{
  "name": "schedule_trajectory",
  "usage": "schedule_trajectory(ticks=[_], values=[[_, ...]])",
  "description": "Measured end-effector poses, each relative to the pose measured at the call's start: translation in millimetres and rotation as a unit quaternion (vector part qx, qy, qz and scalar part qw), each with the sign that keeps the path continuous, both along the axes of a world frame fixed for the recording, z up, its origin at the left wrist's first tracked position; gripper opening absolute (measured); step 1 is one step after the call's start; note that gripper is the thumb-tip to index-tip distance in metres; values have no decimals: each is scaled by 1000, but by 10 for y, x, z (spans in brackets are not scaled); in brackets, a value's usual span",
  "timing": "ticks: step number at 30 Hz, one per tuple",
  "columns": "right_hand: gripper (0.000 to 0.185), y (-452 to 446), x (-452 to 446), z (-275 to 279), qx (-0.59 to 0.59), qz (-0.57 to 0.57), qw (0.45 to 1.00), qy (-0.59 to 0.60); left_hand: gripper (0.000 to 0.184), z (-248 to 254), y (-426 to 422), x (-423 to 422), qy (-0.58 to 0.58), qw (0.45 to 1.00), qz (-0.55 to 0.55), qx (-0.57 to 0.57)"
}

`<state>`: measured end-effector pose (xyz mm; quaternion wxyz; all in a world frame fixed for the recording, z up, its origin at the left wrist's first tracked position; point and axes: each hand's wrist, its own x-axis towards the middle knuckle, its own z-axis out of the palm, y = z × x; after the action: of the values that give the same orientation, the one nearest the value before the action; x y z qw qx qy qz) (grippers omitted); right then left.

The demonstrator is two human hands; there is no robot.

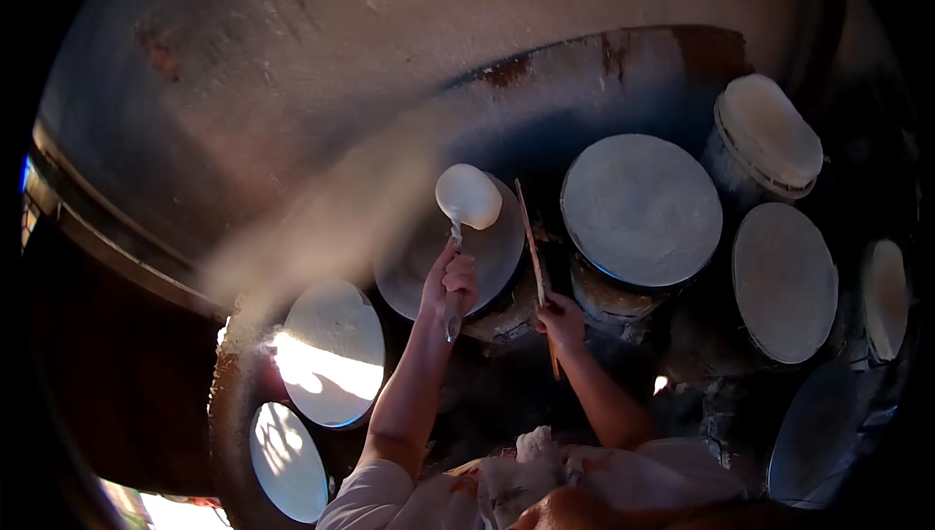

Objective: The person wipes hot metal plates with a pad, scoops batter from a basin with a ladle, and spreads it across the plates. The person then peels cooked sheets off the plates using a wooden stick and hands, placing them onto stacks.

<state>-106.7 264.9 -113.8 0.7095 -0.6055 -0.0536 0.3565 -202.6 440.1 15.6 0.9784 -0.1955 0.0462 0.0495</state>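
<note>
My left hand (457, 282) is closed around the handle of a ladle (468, 197), whose round bowl looks white and full. The ladle is over a round pan (407, 262) with a greyish surface, partly covered by the ladle and my arm. To the right of that pan, my right hand (562, 321) grips a thin wooden stick (532, 247) that points up and away from me. A large round white-topped pan (641, 208) lies to the right of the stick.
Two white discs (331, 353) (288, 462) stand at the lower left, partly sunlit. A bucket with a white lid (772, 131) is at the upper right. Below it are an oval white disc (785, 283) and a smaller one (885, 300). Steam drifts before a large curved wall (292, 33).
</note>
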Motion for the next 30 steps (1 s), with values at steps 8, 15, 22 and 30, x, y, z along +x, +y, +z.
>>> schedule_trajectory(ticks=[8,15,22,30], values=[[37,278,-193,12,-67,-60,968,-235,48,-207,133,538,395,754,33,524],[34,983,155,445,-181,36,849,-495,46,-512,948,592,332,775,77,533],[40,1143,-86,321,-238,91,811,-527,48,-600,1251,326,390,696,72,598],[30,1141,-153,497,-216,80,810,-539,54,-709,1454,-175,475,510,101,710]])
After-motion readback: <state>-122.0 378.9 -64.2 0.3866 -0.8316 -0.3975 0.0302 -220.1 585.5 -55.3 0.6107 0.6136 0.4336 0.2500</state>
